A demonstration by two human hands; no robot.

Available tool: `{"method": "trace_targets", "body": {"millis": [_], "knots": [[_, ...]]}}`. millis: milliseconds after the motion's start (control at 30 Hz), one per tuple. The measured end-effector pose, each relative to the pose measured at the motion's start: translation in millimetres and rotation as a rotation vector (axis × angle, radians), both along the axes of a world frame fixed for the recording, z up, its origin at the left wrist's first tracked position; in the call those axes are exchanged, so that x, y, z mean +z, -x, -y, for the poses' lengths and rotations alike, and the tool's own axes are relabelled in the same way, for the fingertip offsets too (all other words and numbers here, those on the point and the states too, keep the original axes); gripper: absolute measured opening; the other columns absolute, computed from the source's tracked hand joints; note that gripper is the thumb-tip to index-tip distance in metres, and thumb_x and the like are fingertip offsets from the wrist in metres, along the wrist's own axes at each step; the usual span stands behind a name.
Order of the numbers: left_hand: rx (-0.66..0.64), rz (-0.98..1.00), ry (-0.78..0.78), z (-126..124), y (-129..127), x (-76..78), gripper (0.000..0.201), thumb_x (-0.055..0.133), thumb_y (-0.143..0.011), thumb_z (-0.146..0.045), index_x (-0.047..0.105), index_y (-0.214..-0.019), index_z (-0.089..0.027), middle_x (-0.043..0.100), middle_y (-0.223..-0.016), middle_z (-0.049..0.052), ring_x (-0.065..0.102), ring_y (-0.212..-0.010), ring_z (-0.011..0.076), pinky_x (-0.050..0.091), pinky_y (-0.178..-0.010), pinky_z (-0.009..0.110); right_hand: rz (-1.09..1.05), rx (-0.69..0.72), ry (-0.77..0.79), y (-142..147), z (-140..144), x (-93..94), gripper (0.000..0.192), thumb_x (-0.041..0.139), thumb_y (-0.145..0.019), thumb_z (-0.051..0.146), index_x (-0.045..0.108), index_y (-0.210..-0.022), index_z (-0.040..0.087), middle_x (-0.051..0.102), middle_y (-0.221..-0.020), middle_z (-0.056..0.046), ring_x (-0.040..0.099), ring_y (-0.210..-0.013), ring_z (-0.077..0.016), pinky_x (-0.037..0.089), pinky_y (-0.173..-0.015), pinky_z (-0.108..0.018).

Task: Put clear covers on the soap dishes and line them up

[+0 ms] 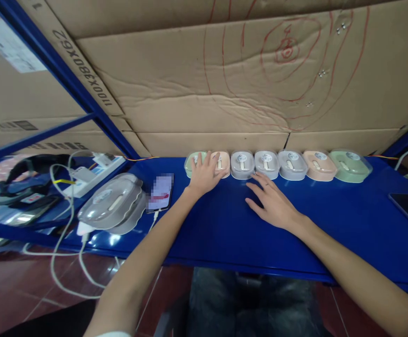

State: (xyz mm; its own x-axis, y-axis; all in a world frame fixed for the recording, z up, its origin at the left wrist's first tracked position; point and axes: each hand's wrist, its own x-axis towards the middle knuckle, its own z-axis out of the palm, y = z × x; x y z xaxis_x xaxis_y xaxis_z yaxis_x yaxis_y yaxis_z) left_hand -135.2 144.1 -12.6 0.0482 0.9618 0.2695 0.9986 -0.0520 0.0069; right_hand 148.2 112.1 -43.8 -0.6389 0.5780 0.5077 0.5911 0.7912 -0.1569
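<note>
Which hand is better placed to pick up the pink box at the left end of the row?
Left, probably. The left hand already rests on the pink box; the right hand lies flat on the blue shelf, nearer the grey boxes.

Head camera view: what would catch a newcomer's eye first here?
A row of small pastel lidded boxes lines the back edge of the blue shelf, with the left hand resting on the leftmost green and pink ones and the right hand flat on the shelf just before the grey ones. Behind them stands a cardboard wall scrawled with red rings. At left lies a stack of grey lids.
</note>
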Motion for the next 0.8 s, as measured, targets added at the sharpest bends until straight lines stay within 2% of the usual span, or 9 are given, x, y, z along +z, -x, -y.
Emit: {"method": "trace_targets", "body": {"millis": [100, 200, 333, 433, 533, 600, 700, 800], "knots": [[0.021, 0.020, 0.001, 14.4, 7.5, 13.1, 0.086, 0.045, -0.112, -0.071, 0.031, -0.182, -0.024, 0.025, -0.189, 0.016, 0.014, -0.175, 0.0525, 0.014, -0.138, 0.071, 0.020, 0.000, -0.010, -2.0, 0.2, 1.5, 0.052, 0.052, -0.116, 0.044, 0.070, -0.150, 0.010, 0.057, -0.165, -0.026, 0.045, -0.165, -0.0438, 0.046, -0.133, -0.069], [0.078, 0.003, 0.012, 44.1, 25.0, 36.2, 0.087, 0.048, -0.110, -0.074, 0.033, -0.181, -0.026, 0.025, -0.190, 0.015, 0.012, -0.174, 0.0549, 0.015, -0.138, 0.073, 0.020, -0.004, -0.020, -3.4, 1.2, 2.7, 0.052, 0.051, -0.116, 0.045, 0.070, -0.149, 0.009, 0.055, -0.166, -0.026, 0.044, -0.166, -0.0440, 0.046, -0.133, -0.068], [0.257, -0.039, 0.037, 102.1, 73.9, 71.8, 0.096, 0.051, -0.103, -0.083, 0.038, -0.179, -0.026, 0.033, -0.186, 0.018, 0.020, -0.171, 0.0576, 0.021, -0.134, 0.079, 0.018, 0.018, -0.019, -4.0, 3.6, 3.6, 0.052, 0.054, -0.116, 0.045, 0.068, -0.152, 0.011, 0.054, -0.168, -0.025, 0.042, -0.167, -0.0441, 0.046, -0.133, -0.069], [0.417, -0.075, 0.062, 143.9, 121.8, 86.8, 0.100, 0.053, -0.100, -0.085, 0.035, -0.180, -0.027, 0.036, -0.183, 0.021, 0.031, -0.168, 0.0573, 0.033, -0.129, 0.077, 0.036, 0.038, -0.021, -3.4, 4.7, 1.9, 0.053, 0.055, -0.115, 0.044, 0.067, -0.152, 0.009, 0.053, -0.168, -0.027, 0.042, -0.167, -0.0450, 0.046, -0.133, -0.069], [0.597, -0.071, 0.136, 172.6, 160.0, 82.8, 0.107, 0.067, -0.097, -0.079, 0.028, -0.181, -0.026, 0.046, -0.175, 0.026, 0.047, -0.158, 0.0573, 0.048, -0.118, 0.071, 0.053, 0.044, -0.027, -2.3, 4.0, -1.4, 0.053, 0.054, -0.116, 0.044, 0.067, -0.152, 0.008, 0.055, -0.167, -0.028, 0.044, -0.166, -0.0461, 0.048, -0.132, -0.069], [0.630, -0.069, 0.184, 183.9, 173.5, 72.4, 0.111, 0.074, -0.094, -0.073, 0.027, -0.181, -0.023, 0.052, -0.169, 0.028, 0.055, -0.151, 0.0558, 0.052, -0.114, 0.064, 0.057, 0.044, -0.033, -1.5, 2.8, -3.3, 0.053, 0.055, -0.115, 0.044, 0.067, -0.151, 0.007, 0.055, -0.165, -0.029, 0.045, -0.165, -0.0466, 0.048, -0.131, -0.070], [0.610, -0.028, 0.150, 191.7, 178.1, 57.3, 0.103, 0.074, -0.097, -0.064, 0.029, -0.180, -0.023, 0.056, -0.163, 0.026, 0.066, -0.139, 0.0493, 0.056, -0.111, 0.056, 0.060, 0.043, -0.021, -0.9, 1.1, -4.2, 0.052, 0.055, -0.115, 0.044, 0.068, -0.150, 0.009, 0.056, -0.165, -0.028, 0.046, -0.164, -0.0464, 0.049, -0.131, -0.070], [0.632, -0.003, 0.087, 191.7, 176.0, 51.6, 0.096, 0.073, -0.097, -0.060, 0.035, -0.178, -0.026, 0.058, -0.158, 0.023, 0.071, -0.131, 0.0463, 0.060, -0.106, 0.055, 0.054, 0.040, 0.001, -1.1, 0.0, -3.2, 0.051, 0.055, -0.115, 0.045, 0.068, -0.150, 0.010, 0.057, -0.164, -0.028, 0.048, -0.162, -0.0464, 0.050, -0.129, -0.070]]}}
